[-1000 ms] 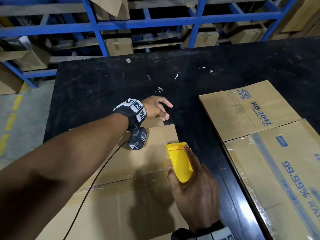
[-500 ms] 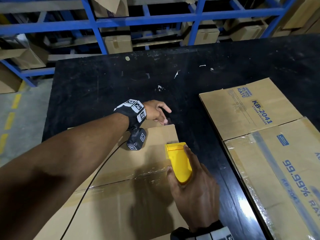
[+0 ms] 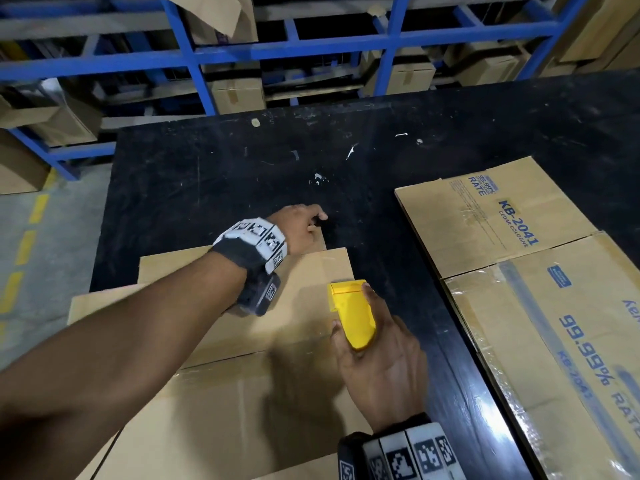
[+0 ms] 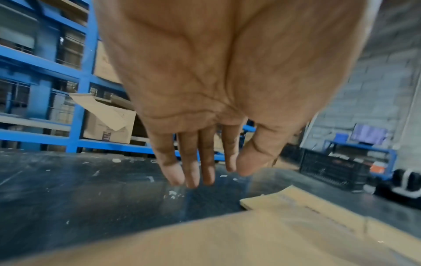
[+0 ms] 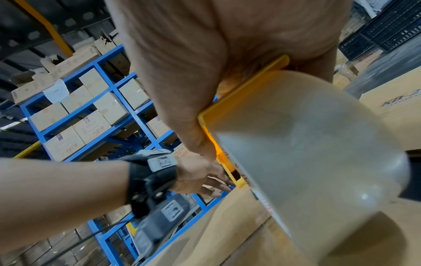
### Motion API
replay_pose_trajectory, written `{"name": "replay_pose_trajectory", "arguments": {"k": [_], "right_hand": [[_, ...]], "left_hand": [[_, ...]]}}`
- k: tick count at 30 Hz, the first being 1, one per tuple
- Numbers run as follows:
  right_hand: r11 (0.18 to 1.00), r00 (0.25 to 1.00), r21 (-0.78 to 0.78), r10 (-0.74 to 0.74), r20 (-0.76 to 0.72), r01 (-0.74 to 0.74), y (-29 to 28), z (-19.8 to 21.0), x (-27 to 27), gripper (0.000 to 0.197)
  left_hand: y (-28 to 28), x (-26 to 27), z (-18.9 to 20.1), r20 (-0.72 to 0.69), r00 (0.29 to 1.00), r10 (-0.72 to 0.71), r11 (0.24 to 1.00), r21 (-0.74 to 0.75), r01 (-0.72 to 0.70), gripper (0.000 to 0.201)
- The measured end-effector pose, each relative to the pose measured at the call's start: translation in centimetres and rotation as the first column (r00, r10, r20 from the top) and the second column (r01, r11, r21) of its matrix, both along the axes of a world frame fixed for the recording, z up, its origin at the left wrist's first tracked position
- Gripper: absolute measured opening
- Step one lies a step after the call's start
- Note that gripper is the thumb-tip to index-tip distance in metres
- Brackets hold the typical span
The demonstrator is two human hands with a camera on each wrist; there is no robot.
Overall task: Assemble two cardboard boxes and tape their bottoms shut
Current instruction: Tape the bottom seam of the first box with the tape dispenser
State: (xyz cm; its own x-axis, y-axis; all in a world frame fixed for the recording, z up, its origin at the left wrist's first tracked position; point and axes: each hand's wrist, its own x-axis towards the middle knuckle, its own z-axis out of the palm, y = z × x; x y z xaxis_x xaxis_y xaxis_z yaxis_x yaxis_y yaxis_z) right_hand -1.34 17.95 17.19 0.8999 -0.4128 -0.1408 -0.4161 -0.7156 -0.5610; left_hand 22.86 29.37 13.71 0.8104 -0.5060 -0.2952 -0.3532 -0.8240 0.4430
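A plain cardboard box lies in front of me on the black table, with clear tape glinting across its flaps. My right hand grips a yellow tape dispenser at the box's right edge, index finger along its top. In the right wrist view the clear tape roll fills the dispenser just above the cardboard. My left hand reaches past the box's far edge over a small flap. Its fingers hang straight and hold nothing, just above the table.
Two flattened printed cartons, marked KB-2041, lie on the table's right side, the nearer one with a tape strip. Blue racks holding boxes stand beyond the table's far edge. The floor with yellow marks lies left.
My left hand has slid a little farther over the box's far edge, and its fingers have straightened. The right hand with the dispenser has hardly moved.
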Motion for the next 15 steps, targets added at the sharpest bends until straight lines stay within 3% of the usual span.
{"name": "replay_pose_trajectory", "arguments": {"k": [2,6,8,15], "right_hand": [[1.000,1.000,-0.004,0.007,-0.023,-0.008,0.0,0.1,0.0,0.070],[0.999,1.000,-0.036,0.015,-0.011,-0.016,-0.1,-0.1,0.0,0.070],[0.998,0.999,-0.053,0.032,-0.026,-0.033,0.0,-0.2,-0.2,0.070],[0.997,0.997,-0.046,0.055,-0.054,-0.058,-0.5,0.0,-4.3,0.071]], "left_hand": [[1.7,-3.6,0.7,0.042,0.997,-0.058,0.998,-0.018,0.059,0.058],[3.9,-12.4,0.3,-0.137,0.970,-0.200,0.966,0.139,0.218,0.116],[4.0,-14.3,-0.3,-0.162,0.963,-0.217,0.944,0.217,0.249,0.134],[3.9,-14.2,-0.7,-0.152,0.977,-0.146,0.969,0.175,0.172,0.143]]}}
